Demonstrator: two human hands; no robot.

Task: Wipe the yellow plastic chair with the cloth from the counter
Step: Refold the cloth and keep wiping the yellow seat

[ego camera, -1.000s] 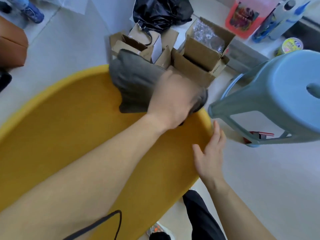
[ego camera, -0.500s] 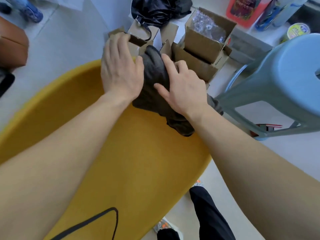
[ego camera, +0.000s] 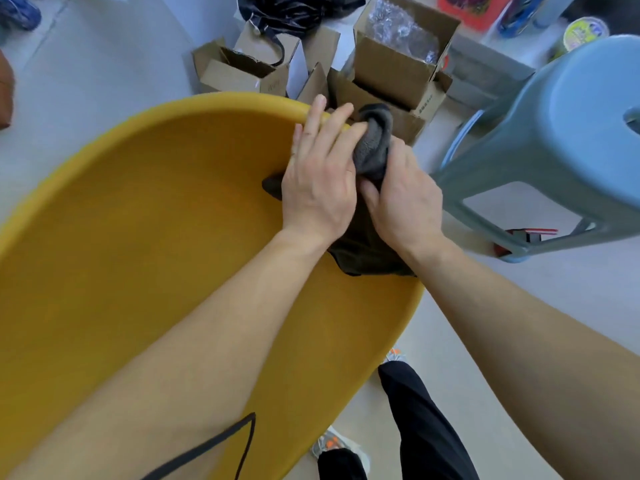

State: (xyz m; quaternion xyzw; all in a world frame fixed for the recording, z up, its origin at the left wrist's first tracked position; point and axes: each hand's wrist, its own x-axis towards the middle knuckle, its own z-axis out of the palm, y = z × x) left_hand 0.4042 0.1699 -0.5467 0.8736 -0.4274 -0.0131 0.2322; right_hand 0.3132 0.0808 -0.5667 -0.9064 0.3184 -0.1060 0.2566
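Presently, a crumpled dark grey cloth is held at the far rim of the yellow plastic chair, gripped by the right hand and pressed by the straight-fingered left hand.

Cloth bunched up at the far rim of the yellow chair

Looking down through the head cam, the chair's seat shell fills most of my left side. My left hand lies flat on the dark grey cloth, fingers straight and reaching over the rim, with a corner of cloth poking out to its left. My right hand is right up against it, fingers curled round a bunched roll of cloth that sticks up past the knuckles. More cloth spreads on the seat below both wrists. Beyond the rim, open cardboard boxes sit on the floor, a black bag behind them. A blue stool stands just right of the chair.
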